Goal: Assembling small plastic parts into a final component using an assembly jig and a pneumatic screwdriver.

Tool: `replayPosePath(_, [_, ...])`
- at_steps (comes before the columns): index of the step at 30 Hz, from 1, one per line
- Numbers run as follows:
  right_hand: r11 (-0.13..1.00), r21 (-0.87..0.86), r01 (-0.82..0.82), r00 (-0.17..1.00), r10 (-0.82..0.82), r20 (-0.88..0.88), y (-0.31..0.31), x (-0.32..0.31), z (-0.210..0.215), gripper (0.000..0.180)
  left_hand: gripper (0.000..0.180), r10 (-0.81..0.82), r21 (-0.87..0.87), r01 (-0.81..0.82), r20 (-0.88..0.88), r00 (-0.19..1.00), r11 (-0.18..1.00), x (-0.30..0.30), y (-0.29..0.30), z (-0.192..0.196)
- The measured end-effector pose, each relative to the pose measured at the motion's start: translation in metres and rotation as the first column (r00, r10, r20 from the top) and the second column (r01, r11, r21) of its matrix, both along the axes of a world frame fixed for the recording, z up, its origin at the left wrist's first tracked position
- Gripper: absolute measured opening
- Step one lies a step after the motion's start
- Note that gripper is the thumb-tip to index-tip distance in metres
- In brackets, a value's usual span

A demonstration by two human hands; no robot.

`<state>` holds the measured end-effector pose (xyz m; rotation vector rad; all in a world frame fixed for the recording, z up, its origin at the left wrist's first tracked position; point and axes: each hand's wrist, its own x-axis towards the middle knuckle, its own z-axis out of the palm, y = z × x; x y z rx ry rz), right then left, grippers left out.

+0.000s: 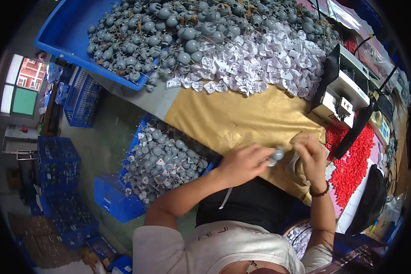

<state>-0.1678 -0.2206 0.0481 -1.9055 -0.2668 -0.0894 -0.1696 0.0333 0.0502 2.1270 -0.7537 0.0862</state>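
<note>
My left hand (pixel 247 160) is closed on a small grey ball-shaped part (pixel 277 155) with a whitish piece at its underside, a little blurred, above the near edge of the gold table cover (pixel 242 112). To its right, my right hand (pixel 309 154) has its thumb and fingers pinched together. What sits between those fingertips is too small to make out. Beyond my hands lies a heap of white plastic pieces (pixel 265 64). Behind and left of it, a larger pile of grey ball-shaped parts with wires (pixel 182 34) spreads into a blue tray (pixel 71 34).
Red small parts (pixel 358 160) lie heaped at the right, beside a white boxy device (pixel 347 86) with black cables. Below the table's left edge stands a blue bin (pixel 128 171) full of grey-and-white pieces. Blue crates (pixel 57 160) are stacked on the floor further left.
</note>
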Motion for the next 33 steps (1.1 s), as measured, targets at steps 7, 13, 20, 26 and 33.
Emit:
replayPosePath(7, [0.986,0.121,0.115,0.946,-0.072,-0.315,-0.073,-0.018,0.008,0.012,0.032,0.633,0.041,-0.678,-0.401,0.662,0.734,-0.036,0.173,-0.019])
replayPosePath(13, [0.936,-0.086,0.342,0.924,-0.351,-0.151,-0.156,-0.037,-0.015,0.016,0.030,0.781,0.311,-0.745,0.016,0.625,0.590,-0.027,0.283,-0.077])
replayPosePath(20, [0.408,-0.795,0.449,0.863,-0.429,0.268,-0.235,-0.057,-0.045,0.028,0.028,0.479,0.140,-0.529,0.282,0.831,0.837,0.077,0.137,0.002])
replayPosePath(26, [0.455,-0.731,0.509,0.848,-0.409,0.336,-0.238,-0.044,-0.061,0.014,0.036,0.084,0.228,-0.182,0.383,0.920,0.956,0.139,-0.027,-0.019])
replayPosePath(33, [0.499,-0.684,0.532,0.837,-0.432,0.337,-0.223,-0.044,-0.046,0.014,0.022,0.003,0.407,-0.281,0.564,0.826,0.869,0.189,-0.103,-0.057])
